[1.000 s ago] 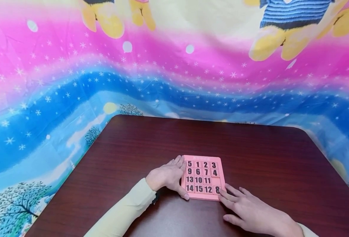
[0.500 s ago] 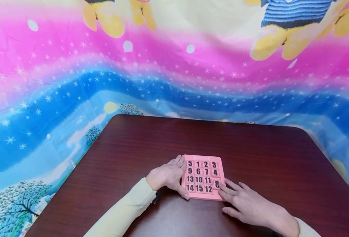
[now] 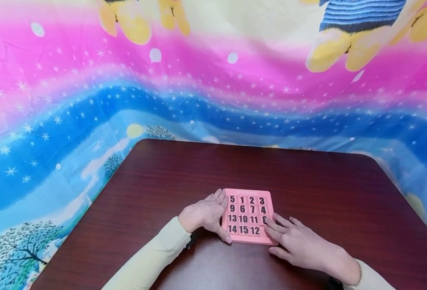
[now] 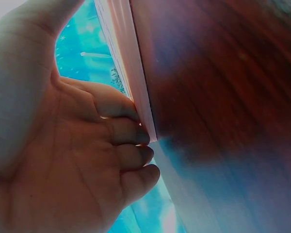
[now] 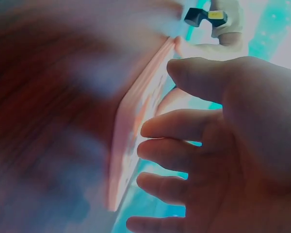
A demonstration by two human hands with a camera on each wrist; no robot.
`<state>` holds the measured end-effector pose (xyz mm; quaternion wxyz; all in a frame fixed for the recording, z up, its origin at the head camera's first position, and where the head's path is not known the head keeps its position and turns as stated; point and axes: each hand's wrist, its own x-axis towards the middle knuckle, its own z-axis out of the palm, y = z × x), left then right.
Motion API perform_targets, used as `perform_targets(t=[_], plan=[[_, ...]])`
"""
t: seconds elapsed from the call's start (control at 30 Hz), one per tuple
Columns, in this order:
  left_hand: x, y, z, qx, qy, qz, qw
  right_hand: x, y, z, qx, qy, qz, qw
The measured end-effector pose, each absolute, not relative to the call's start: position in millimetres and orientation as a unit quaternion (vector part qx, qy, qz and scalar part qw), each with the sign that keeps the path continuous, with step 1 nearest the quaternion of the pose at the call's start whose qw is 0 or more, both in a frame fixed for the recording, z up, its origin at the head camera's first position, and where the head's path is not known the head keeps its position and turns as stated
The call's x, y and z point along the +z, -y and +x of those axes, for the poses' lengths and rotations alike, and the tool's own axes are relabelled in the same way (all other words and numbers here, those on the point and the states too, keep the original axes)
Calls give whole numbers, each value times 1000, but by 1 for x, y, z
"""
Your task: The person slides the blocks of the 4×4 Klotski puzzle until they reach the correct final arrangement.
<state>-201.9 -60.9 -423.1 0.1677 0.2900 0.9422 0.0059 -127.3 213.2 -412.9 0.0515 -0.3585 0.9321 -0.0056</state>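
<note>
A pink number sliding puzzle (image 3: 248, 240) lies flat on the table with black-numbered tiles. My left hand (image 3: 207, 214) rests along its left side, fingers at the upper edge and thumb by the lower left corner. In the left wrist view, the loosely bent fingertips touch the puzzle's side (image 4: 136, 63). With straight, spread fingers, my right hand (image 3: 302, 246) reaches over the right edge and touches the 8 tile (image 3: 264, 219), partly covering it. That tile sits below the 4, right of the 11. Beneath it, the bottom right slot holds no visible tile, though fingers partly hide it.
The dark brown wooden table (image 3: 184, 173) extends beyond the puzzle on all sides. Behind it hangs a colourful cloth (image 3: 213, 88) with snowflakes and cartoon figures. The right wrist view also catches a black strap-like device (image 5: 206, 16) at the other wrist.
The 8 tile has slid up from the bottom right corner into the third row, under the 4. My right hand has moved slightly up with it; the left hand stays put.
</note>
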Motion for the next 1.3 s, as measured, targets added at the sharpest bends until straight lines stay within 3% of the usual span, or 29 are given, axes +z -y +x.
perform_targets(t=[0.43, 0.83, 1.3], plan=[[-424, 61, -201, 9, -941, 293, 167, -413, -190, -123, 12, -907, -417, 61], [-424, 61, -202, 9, -943, 286, 168, -417, -203, -121, 13, -905, -424, 32], [-425, 61, -203, 7, -943, 287, 170, -416, -223, -119, -17, -916, -399, 45]])
